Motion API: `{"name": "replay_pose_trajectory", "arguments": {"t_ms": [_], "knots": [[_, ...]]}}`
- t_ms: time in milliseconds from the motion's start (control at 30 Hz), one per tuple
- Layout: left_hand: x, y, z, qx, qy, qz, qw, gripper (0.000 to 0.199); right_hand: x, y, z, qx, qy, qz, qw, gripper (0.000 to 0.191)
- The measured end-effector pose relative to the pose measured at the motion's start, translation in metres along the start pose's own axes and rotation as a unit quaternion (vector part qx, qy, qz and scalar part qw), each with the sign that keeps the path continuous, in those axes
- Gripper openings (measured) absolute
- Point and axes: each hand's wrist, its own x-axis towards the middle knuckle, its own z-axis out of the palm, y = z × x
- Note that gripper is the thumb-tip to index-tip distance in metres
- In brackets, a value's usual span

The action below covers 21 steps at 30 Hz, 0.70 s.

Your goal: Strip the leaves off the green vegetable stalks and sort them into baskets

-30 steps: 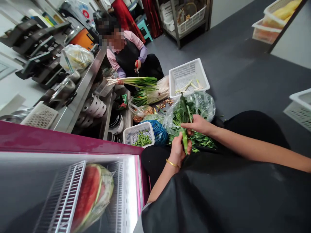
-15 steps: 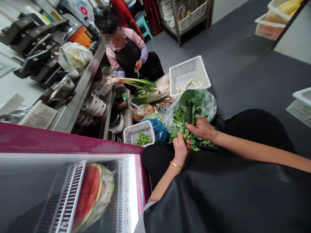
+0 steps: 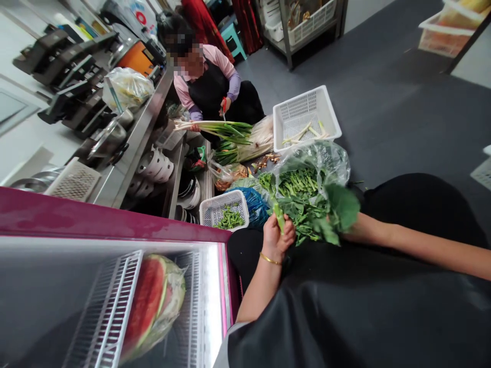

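Note:
A thick green stem with a leafy, budded top, like Chinese broccoli (image 3: 278,214), stands tilted in my left hand (image 3: 275,237), whose fingers are closed round its lower end. My right hand (image 3: 360,229) is off to the right, pulled apart from the stem. Large dark green leaves (image 3: 342,207) hang from it and hide most of its fingers. Between and beyond my hands, more stems (image 3: 301,181) lie in an open clear plastic bag (image 3: 337,156), with loose leaves in front. Left of my left hand sits a small white basket (image 3: 205,213) holding cut green pieces (image 3: 230,218).
Across from me a co-worker (image 3: 209,82) holds long scallions (image 3: 230,130) and red-handled scissors (image 3: 224,105). A large white basket (image 3: 333,115) contains a few pale stalks. A lit fridge (image 3: 115,220) with cut watermelon (image 3: 148,296) stands at my left, beside a steel counter (image 3: 141,120).
My right hand has moved right, away from the stem, taking the large leaves with it. My left hand still grips the stem, which now shows bare lower down. The view has shifted slightly.

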Motion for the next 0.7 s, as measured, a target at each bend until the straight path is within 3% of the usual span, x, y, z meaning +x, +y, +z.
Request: {"name": "replay_pose_trajectory", "arguments": {"t_ms": [100, 233, 333, 433, 567, 633, 700], "knots": [[0.001, -0.006, -0.007, 0.018, -0.020, -0.027, 0.999, 0.043, 0.012, 0.003, -0.021, -0.008, -0.069, 0.035, 0.997, 0.034], [0.005, -0.016, -0.002, 0.094, -0.046, -0.064, 0.992, 0.046, 0.072, -0.034, -0.034, 0.099, -0.106, 0.096, 0.985, 0.040], [0.005, -0.023, 0.007, 0.156, -0.005, -0.047, 0.987, 0.056, 0.102, -0.063, -0.023, 0.031, -0.041, 0.078, 0.996, 0.041], [0.004, -0.029, 0.014, 0.134, 0.061, 0.024, 0.989, 0.050, 0.094, -0.075, -0.003, -0.105, 0.037, -0.007, 0.994, 0.036], [0.002, -0.026, 0.013, 0.040, 0.092, 0.050, 0.994, 0.043, 0.056, -0.071, 0.002, -0.090, -0.025, -0.225, 0.970, 0.031], [0.001, -0.021, 0.009, 0.016, 0.045, 0.019, 0.999, 0.040, 0.047, -0.064, -0.012, -0.029, -0.067, -0.195, 0.978, 0.023], [0.000, -0.019, 0.006, 0.021, -0.025, -0.017, 0.999, 0.038, 0.051, -0.055, -0.028, 0.056, -0.085, -0.056, 0.993, 0.031]]}}
